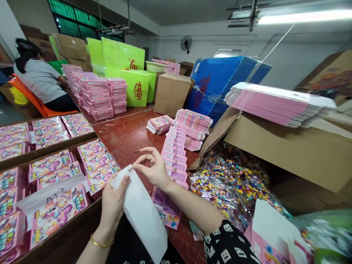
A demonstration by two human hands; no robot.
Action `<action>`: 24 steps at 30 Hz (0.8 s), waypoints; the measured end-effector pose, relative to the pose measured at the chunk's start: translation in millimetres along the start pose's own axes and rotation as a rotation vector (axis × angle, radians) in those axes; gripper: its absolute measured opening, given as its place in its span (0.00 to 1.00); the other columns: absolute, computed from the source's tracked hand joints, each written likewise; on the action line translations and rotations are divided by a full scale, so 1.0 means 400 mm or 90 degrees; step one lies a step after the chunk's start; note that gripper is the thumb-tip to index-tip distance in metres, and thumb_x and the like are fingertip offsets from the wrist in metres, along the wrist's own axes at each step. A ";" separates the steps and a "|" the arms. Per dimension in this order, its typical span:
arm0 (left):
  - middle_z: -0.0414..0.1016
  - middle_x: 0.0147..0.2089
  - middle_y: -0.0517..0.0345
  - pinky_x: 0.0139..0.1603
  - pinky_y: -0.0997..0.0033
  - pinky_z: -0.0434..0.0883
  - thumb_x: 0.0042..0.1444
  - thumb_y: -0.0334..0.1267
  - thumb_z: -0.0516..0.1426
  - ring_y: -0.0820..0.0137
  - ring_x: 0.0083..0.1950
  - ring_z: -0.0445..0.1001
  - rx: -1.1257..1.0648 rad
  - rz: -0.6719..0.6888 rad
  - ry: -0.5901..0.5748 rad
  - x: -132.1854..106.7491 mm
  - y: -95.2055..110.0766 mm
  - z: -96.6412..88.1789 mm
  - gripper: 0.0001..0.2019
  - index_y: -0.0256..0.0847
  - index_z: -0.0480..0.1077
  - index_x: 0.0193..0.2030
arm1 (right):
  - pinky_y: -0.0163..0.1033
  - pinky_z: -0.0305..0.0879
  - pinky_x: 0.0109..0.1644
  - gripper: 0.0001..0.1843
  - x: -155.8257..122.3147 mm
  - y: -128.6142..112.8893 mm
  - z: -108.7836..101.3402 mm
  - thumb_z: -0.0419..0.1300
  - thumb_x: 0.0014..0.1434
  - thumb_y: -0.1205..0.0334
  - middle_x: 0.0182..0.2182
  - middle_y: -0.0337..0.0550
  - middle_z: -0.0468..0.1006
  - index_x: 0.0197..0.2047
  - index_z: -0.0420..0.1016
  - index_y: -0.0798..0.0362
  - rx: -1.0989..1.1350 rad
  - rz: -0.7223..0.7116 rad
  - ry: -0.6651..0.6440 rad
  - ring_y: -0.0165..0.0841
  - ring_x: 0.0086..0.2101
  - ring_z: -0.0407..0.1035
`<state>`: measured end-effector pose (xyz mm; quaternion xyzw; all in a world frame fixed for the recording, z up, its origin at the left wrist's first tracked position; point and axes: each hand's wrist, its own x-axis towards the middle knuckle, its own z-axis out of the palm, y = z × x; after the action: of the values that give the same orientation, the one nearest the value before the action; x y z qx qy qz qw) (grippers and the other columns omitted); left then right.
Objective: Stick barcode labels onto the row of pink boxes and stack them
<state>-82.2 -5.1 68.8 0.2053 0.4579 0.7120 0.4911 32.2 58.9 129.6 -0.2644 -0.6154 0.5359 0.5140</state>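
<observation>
My left hand (pixel 114 201) grips a white paper strip (pixel 143 216) with its thumb on the upper end. At the strip's top edge my right hand (pixel 154 167) pinches a small sticker (pixel 131 169) between thumb and forefinger. Both hands hover over the red-brown table (pixel 123 135). Just beyond the right hand runs a row of pink boxes (pixel 173 157) standing on edge. A flat pink box (pixel 166 209) lies under my right wrist.
Cardboard trays (pixel 52 161) of pink boxes fill the left. A heap of clear bags with coloured beads (pixel 231 179) spills from a large carton (pixel 297 146) at right, topped by flat pink sheets (pixel 275 104). A person (pixel 41 82) sits at far left. Stacked pink boxes (pixel 96 95) and green bags (pixel 129 73) stand behind.
</observation>
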 end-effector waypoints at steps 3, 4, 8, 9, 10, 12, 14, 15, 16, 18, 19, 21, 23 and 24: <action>0.75 0.27 0.59 0.23 0.73 0.69 0.36 0.60 0.70 0.68 0.24 0.73 -0.010 -0.036 -0.023 0.010 0.010 0.003 0.34 0.35 0.72 0.43 | 0.40 0.70 0.40 0.28 0.022 -0.001 -0.011 0.73 0.44 0.54 0.28 0.34 0.79 0.45 0.66 0.47 -0.004 -0.006 -0.054 0.31 0.30 0.74; 0.75 0.26 0.59 0.23 0.74 0.69 0.38 0.61 0.69 0.69 0.23 0.72 -0.010 -0.025 -0.014 0.014 0.009 0.004 0.33 0.36 0.72 0.41 | 0.40 0.71 0.40 0.28 0.030 0.006 -0.015 0.74 0.44 0.55 0.27 0.34 0.79 0.45 0.66 0.47 0.007 0.003 -0.054 0.31 0.30 0.74; 0.70 0.22 0.63 0.19 0.77 0.63 0.41 0.59 0.68 0.75 0.19 0.65 0.096 0.155 0.071 0.036 -0.003 0.004 0.25 0.39 0.69 0.32 | 0.38 0.70 0.39 0.30 0.055 0.055 -0.027 0.76 0.39 0.59 0.25 0.33 0.78 0.43 0.66 0.50 0.105 0.124 -0.014 0.29 0.28 0.73; 0.70 0.22 0.63 0.20 0.77 0.63 0.43 0.57 0.68 0.74 0.20 0.65 0.141 0.217 0.088 0.042 -0.005 0.002 0.23 0.39 0.69 0.30 | 0.37 0.70 0.39 0.31 0.056 0.064 -0.029 0.76 0.38 0.59 0.25 0.32 0.78 0.42 0.66 0.50 0.127 0.162 -0.009 0.29 0.28 0.73; 0.71 0.23 0.61 0.22 0.76 0.65 0.44 0.56 0.68 0.73 0.22 0.67 0.182 0.280 0.101 0.047 -0.005 -0.002 0.21 0.40 0.70 0.30 | 0.37 0.70 0.39 0.31 0.056 0.069 -0.032 0.76 0.37 0.60 0.25 0.32 0.78 0.42 0.66 0.51 0.143 0.194 -0.006 0.29 0.28 0.73; 0.73 0.26 0.58 0.29 0.74 0.69 0.46 0.54 0.67 0.70 0.27 0.71 0.236 0.387 0.135 0.059 0.000 -0.015 0.18 0.40 0.73 0.29 | 0.37 0.70 0.40 0.30 0.057 0.063 -0.043 0.77 0.35 0.60 0.25 0.32 0.77 0.40 0.67 0.51 0.156 0.229 0.007 0.29 0.28 0.73; 0.74 0.28 0.58 0.34 0.72 0.70 0.46 0.54 0.67 0.69 0.30 0.72 0.258 0.424 0.182 0.074 0.009 -0.033 0.18 0.40 0.73 0.29 | 0.37 0.70 0.41 0.29 0.073 0.042 -0.071 0.76 0.36 0.60 0.26 0.33 0.77 0.40 0.68 0.50 0.141 0.215 0.040 0.29 0.30 0.73; 0.74 0.28 0.58 0.33 0.73 0.70 0.45 0.55 0.67 0.70 0.29 0.71 0.249 0.398 0.201 0.082 0.014 -0.042 0.19 0.40 0.73 0.29 | 0.38 0.70 0.42 0.28 0.093 0.030 -0.095 0.75 0.37 0.59 0.28 0.33 0.77 0.40 0.68 0.50 0.122 0.186 0.063 0.29 0.30 0.73; 0.73 0.27 0.59 0.31 0.73 0.69 0.44 0.57 0.67 0.70 0.28 0.71 0.219 0.345 0.208 0.090 0.018 -0.050 0.21 0.40 0.72 0.30 | 0.38 0.70 0.42 0.28 0.122 0.019 -0.126 0.75 0.38 0.59 0.29 0.34 0.77 0.41 0.67 0.49 0.093 0.144 0.088 0.30 0.31 0.73; 0.73 0.26 0.61 0.27 0.73 0.69 0.40 0.60 0.68 0.70 0.26 0.71 0.113 0.195 0.183 0.107 0.022 -0.065 0.26 0.40 0.72 0.34 | 0.39 0.70 0.41 0.28 0.209 0.006 -0.215 0.74 0.40 0.59 0.30 0.35 0.76 0.43 0.66 0.49 0.005 0.027 0.139 0.31 0.32 0.72; 0.74 0.27 0.60 0.27 0.73 0.70 0.37 0.61 0.69 0.69 0.26 0.72 0.052 0.121 0.158 0.114 0.020 -0.072 0.29 0.39 0.72 0.37 | 0.39 0.70 0.41 0.28 0.261 0.004 -0.272 0.73 0.41 0.59 0.30 0.35 0.76 0.44 0.66 0.49 -0.050 -0.036 0.166 0.31 0.33 0.72; 0.76 0.31 0.58 0.29 0.71 0.73 0.28 0.58 0.73 0.66 0.29 0.75 -0.040 0.011 0.124 0.125 0.010 -0.090 0.35 0.38 0.72 0.40 | 0.38 0.68 0.40 0.24 0.365 0.005 -0.400 0.68 0.44 0.65 0.28 0.35 0.74 0.44 0.64 0.50 -0.185 -0.124 0.241 0.31 0.32 0.71; 0.78 0.34 0.57 0.31 0.70 0.75 0.22 0.54 0.75 0.64 0.32 0.77 -0.074 -0.056 0.127 0.135 -0.010 -0.117 0.37 0.38 0.73 0.40 | 0.35 0.65 0.37 0.20 0.449 0.014 -0.530 0.62 0.46 0.72 0.25 0.32 0.70 0.42 0.63 0.51 -0.326 -0.091 0.340 0.29 0.29 0.68; 0.78 0.34 0.57 0.31 0.70 0.75 0.20 0.52 0.76 0.63 0.33 0.77 -0.076 -0.084 0.133 0.141 -0.023 -0.134 0.37 0.39 0.73 0.39 | 0.34 0.64 0.35 0.19 0.478 0.022 -0.587 0.60 0.45 0.75 0.23 0.31 0.67 0.41 0.63 0.51 -0.372 -0.059 0.371 0.28 0.27 0.66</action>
<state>-141.9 21.6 25.5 0.0700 0.4757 0.7217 0.4980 181.7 320.1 164.1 -0.5116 -0.5818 0.2179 0.5935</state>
